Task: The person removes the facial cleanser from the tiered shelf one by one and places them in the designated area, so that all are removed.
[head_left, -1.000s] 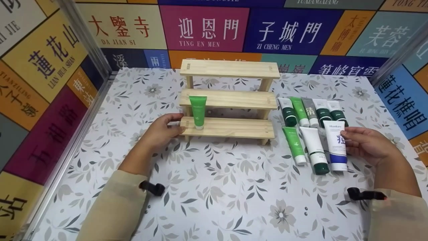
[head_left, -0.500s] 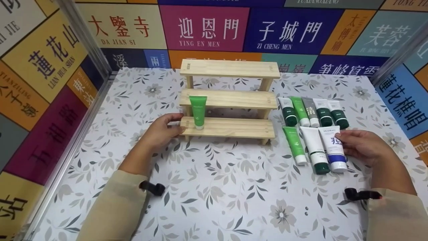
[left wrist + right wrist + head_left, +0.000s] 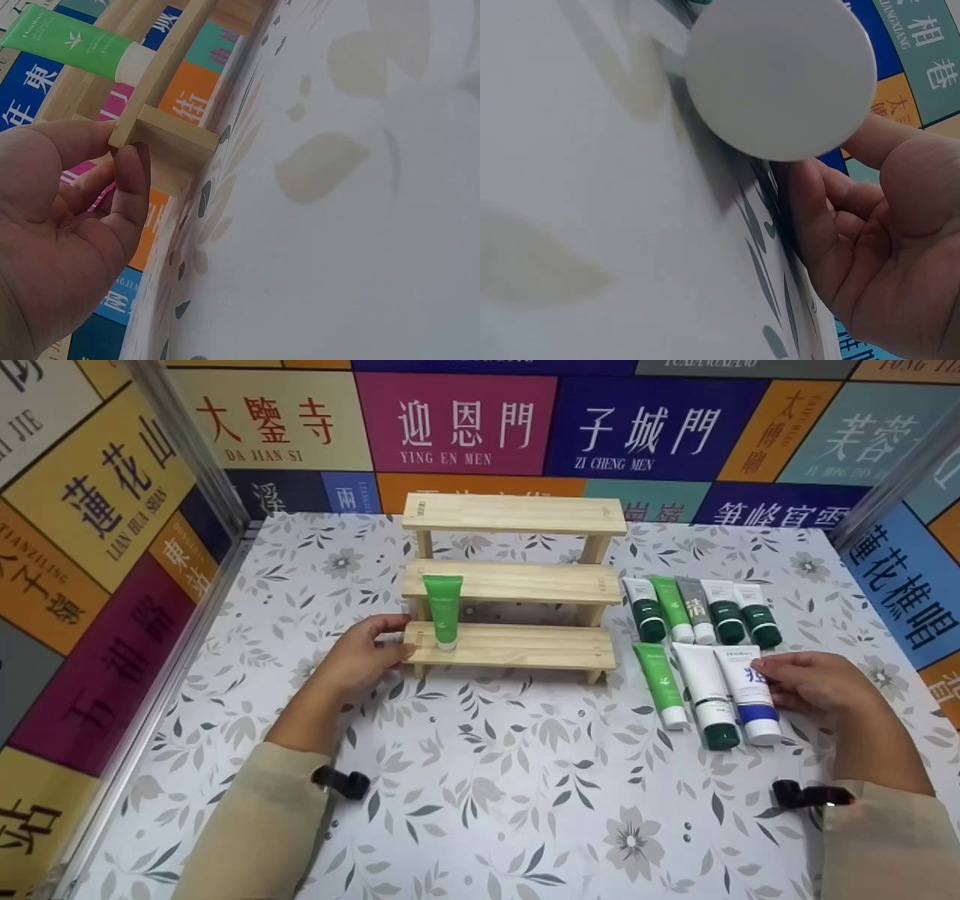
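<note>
A three-tier wooden display stand (image 3: 517,649) has one green tube (image 3: 445,611) standing cap down on its lowest tier, near the left end. My left hand (image 3: 367,649) pinches the left end of that tier; in the left wrist view the thumb and fingers meet at the board's corner (image 3: 161,124). On the right, my right hand (image 3: 814,686) holds the right edge of a white tube with a blue band (image 3: 750,690), thumb on top. Its round white cap (image 3: 780,79) fills the upper part of the right wrist view. The tube lies beside a white tube with a dark green cap (image 3: 705,690).
Another green tube (image 3: 660,686) lies at the left of the front row. Behind it is a row of several tubes, including a grey tube (image 3: 695,611) and a white-and-green tube (image 3: 756,615). Printed panels (image 3: 457,424) wall in the flower-patterned tabletop (image 3: 480,810).
The right hand has moved slightly left with the blue-banded tube, which now lies closer against the white and dark green tube. The left hand stays on the stand.
</note>
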Demonstrator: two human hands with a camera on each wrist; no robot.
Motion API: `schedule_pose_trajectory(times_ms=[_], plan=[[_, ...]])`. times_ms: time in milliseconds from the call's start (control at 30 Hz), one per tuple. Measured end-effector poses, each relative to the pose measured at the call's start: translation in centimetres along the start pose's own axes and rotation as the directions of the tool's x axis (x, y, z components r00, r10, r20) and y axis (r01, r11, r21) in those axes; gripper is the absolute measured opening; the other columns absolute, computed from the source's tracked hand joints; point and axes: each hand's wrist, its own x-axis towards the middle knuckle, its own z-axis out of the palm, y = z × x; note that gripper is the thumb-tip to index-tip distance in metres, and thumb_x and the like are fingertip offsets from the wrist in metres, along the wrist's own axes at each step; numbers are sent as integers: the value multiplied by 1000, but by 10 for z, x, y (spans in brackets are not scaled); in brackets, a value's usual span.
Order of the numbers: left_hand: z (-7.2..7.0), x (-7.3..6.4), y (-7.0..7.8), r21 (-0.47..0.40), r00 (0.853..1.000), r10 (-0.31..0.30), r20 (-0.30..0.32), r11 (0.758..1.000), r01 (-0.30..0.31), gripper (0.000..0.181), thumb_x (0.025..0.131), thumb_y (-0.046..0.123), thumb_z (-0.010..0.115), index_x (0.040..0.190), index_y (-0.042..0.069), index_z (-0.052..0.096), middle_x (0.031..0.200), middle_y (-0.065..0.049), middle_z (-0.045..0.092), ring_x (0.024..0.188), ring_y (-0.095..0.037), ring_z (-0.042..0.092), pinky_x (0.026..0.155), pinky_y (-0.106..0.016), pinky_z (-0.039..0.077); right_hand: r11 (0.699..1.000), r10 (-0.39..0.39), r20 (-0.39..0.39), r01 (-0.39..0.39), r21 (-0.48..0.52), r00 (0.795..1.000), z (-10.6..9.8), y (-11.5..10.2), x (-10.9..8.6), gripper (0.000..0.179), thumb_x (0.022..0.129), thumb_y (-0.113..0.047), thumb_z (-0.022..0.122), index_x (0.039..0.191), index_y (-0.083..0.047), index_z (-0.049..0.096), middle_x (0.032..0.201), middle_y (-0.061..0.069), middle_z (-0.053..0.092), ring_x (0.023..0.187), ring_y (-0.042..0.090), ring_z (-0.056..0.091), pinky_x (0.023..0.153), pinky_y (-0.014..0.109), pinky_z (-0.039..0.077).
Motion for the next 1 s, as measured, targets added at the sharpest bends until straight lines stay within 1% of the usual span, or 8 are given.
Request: schedule_pose_trajectory(times_ms=[100, 333, 467, 567, 633, 733, 833, 1000], plan=[[0, 0, -1, -5, 1000, 12, 6, 1000, -12, 61, 100, 13, 71, 157, 8, 51, 159, -9, 54, 104, -18, 70, 80, -30, 62, 1000, 7, -16, -8, -20, 1000, -1, 1, 0, 46, 91, -55, 81, 123, -26, 63, 92, -17, 73, 87, 3, 73, 84, 22, 64], [1, 1, -1, -25, 1000, 10, 12, 1000, -10, 61, 100, 11, 70, 157, 7, 49, 159, -10, 53, 104, -18, 70, 82, -30, 62, 996, 33, -79, -26, 84, 996, -3, -4, -7, 16, 90, -50, 84, 97, -39, 75, 87, -15, 73, 81, 5, 72, 79, 23, 64], [1, 1, -1, -30, 1000, 5, 4, 1000, -5, 61, 100, 10, 71, 157, 8, 50, 158, -10, 54, 105, -19, 70, 83, -30, 62, 997, -13, -130, 23, 72, 991, 2, -13, -13, 32, 92, -54, 80, 116, -33, 74, 88, -15, 72, 80, 7, 71, 79, 25, 65], [0, 0, -1, -28, 1000, 2, -3, 1000, -2, 61, 100, 10, 71, 157, 9, 51, 158, -9, 54, 107, -20, 70, 84, -31, 62, 985, -79, -139, 99, 144, 987, 10, -24, -19, 39, 92, -50, 82, 123, -28, 73, 92, -12, 74, 82, 9, 71, 78, 25, 65], [0, 0, -1, -24, 1000, 3, -4, 1000, -3, 61, 99, 10, 71, 157, 9, 51, 159, -10, 53, 109, -21, 69, 85, -31, 63, 955, -144, -137, 174, 241, 980, 18, -32, -24, 33, 92, -41, 85, 119, -25, 77, 93, -10, 75, 82, 9, 71, 76, 24, 64], [0, 1, -1, -28, 1000, 3, -5, 1000, -3, 61, 100, 10, 71, 157, 8, 51, 159, -10, 53, 111, -21, 69, 87, -32, 63, 880, -263, -152, 302, 366, 953, 33, -43, -32, 20, 93, -27, 85, 110, -20, 80, 92, -5, 77, 81, 11, 72, 73, 23, 65], [0, 1, -1, -37, 1000, -2, -4, 999, 2, 61, 100, 11, 71, 157, 8, 51, 159, -10, 53, 110, -21, 69, 87, -33, 63, 796, -384, -164, 416, 439, 909, 52, -54, -38, 16, 95, -15, 82, 110, -12, 80, 92, -1, 77, 79, 13, 73, 70, 24, 65], [0, 1, 0, -41, 1000, -8, 8, 999, 9, 62, 100, 12, 71, 158, 8, 49, 161, -9, 52, 107, -21, 70, 87, -33, 63, 712, -539, -167, 552, 434, 826, 88, -72, -46, 21, 96, -9, 80, 115, -1, 75, 93, 2, 77, 79, 14, 75, 69, 24, 66]])
